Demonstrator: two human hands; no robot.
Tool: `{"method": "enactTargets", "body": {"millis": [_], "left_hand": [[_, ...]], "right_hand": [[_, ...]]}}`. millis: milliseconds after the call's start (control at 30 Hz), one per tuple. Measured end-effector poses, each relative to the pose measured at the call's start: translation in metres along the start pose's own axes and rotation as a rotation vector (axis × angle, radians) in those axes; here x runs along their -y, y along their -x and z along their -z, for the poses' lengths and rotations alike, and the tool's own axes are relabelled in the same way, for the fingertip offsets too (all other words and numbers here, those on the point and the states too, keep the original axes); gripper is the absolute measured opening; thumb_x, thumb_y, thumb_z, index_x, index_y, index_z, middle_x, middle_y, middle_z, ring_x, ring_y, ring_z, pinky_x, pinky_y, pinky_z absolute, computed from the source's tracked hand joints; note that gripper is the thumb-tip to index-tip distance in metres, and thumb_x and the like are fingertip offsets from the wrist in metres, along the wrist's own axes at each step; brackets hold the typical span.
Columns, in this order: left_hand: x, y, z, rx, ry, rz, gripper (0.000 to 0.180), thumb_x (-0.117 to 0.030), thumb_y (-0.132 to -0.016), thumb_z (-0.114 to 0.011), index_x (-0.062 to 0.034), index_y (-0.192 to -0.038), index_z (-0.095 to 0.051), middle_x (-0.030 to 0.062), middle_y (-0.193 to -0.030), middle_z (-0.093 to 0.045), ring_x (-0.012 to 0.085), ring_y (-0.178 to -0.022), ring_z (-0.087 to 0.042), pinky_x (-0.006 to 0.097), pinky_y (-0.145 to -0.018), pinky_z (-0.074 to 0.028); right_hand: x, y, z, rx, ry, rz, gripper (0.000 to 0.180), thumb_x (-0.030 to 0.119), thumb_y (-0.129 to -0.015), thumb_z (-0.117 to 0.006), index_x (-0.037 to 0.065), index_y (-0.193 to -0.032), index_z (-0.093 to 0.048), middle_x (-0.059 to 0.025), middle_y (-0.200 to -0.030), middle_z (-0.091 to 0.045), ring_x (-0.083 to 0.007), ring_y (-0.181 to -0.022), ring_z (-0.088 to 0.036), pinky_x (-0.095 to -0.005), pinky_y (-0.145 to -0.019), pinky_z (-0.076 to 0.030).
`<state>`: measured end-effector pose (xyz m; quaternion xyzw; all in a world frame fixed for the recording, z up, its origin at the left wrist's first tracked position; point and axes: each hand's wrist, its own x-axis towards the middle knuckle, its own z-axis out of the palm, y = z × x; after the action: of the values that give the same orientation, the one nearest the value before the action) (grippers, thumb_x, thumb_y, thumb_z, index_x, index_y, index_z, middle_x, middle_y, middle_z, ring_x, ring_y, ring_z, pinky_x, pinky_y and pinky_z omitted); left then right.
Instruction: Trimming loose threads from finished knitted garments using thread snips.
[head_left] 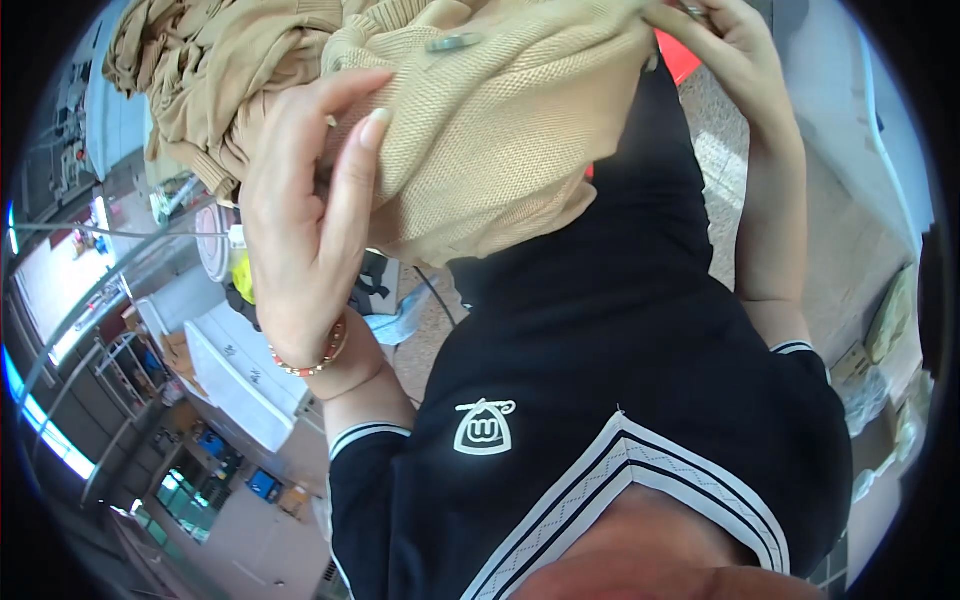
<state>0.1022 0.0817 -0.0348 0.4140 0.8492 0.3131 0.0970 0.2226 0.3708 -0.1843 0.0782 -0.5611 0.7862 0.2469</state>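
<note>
Black V-neck shirt [600, 370] is sitting nearest. Over the lap [655, 170], left hand [305, 195] is grasping, right hand [738, 50] pinching opposite sides of beige knit garment [510, 145]; likely handling light, soft, stretchy, folds suiting grip.

The top edge crops the tan knit garment [520, 130], the heap of tan knitwear [215, 65] at its left, and the right hand [745, 60], where a dark sliver by the fingers shows too little to identify. The left hand [300, 200] has its lower fingers hidden, so its hold on the cloth is unclear. A small grey-green object [454, 42] on the knit is too blurred to name, and garment and black clothing [590, 310] mostly cover a red object [677, 58].
</note>
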Motion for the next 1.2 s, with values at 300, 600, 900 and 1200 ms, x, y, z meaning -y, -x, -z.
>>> {"method": "enactTargets", "body": {"millis": [300, 600, 900, 1200], "left_hand": [[-0.016, -0.020, 0.002, -0.027, -0.093, -0.250, 0.020, -0.006, -0.081, -0.076, -0.0018, -0.100, -0.075, 0.0072, -0.097, -0.066, 0.0156, -0.090, -0.060, 0.027, -0.081, -0.045], [-0.015, -0.036, -0.002, 0.075, -0.116, -0.211, 0.016, -0.004, -0.079, -0.078, -0.0007, -0.094, -0.075, 0.0077, -0.096, -0.066, 0.0169, -0.092, -0.061, 0.027, -0.084, -0.045], [0.004, -0.054, -0.011, 0.113, -0.066, -0.433, 0.007, -0.002, -0.090, -0.066, 0.0027, -0.095, -0.067, 0.0114, -0.104, -0.068, 0.0179, -0.100, -0.062, 0.029, -0.091, -0.046], [0.014, -0.047, -0.022, 0.096, 0.391, -0.222, 0.010, -0.004, -0.097, -0.058, 0.0031, -0.102, -0.064, 0.0150, -0.111, -0.069, 0.0183, -0.101, -0.064, 0.028, -0.093, -0.047]], "right_hand": [[0.079, 0.000, -0.089, 0.005, 0.599, -0.170, 0.038, 0.004, -0.078, -0.082, 0.001, -0.111, -0.063, 0.0048, -0.075, -0.052, -0.0028, -0.063, -0.042, -0.0191, -0.056, -0.031], [0.069, -0.006, -0.092, 0.144, 0.440, -0.255, 0.030, 0.006, -0.081, -0.077, -0.001, -0.108, -0.068, -0.0064, -0.095, -0.069, -0.0090, -0.076, -0.059, -0.0224, -0.063, -0.045], [0.033, -0.002, -0.084, 0.154, 0.248, 0.248, 0.036, 0.009, -0.083, -0.078, -0.001, -0.116, -0.066, -0.0076, -0.106, -0.069, -0.0111, -0.083, -0.062, -0.0239, -0.069, -0.049], [0.066, -0.005, -0.088, 0.078, 0.496, -0.271, 0.037, 0.011, -0.085, -0.077, 0.000, -0.119, -0.065, -0.0024, -0.096, -0.065, -0.0058, -0.069, -0.048, -0.0206, -0.058, -0.039]]}}
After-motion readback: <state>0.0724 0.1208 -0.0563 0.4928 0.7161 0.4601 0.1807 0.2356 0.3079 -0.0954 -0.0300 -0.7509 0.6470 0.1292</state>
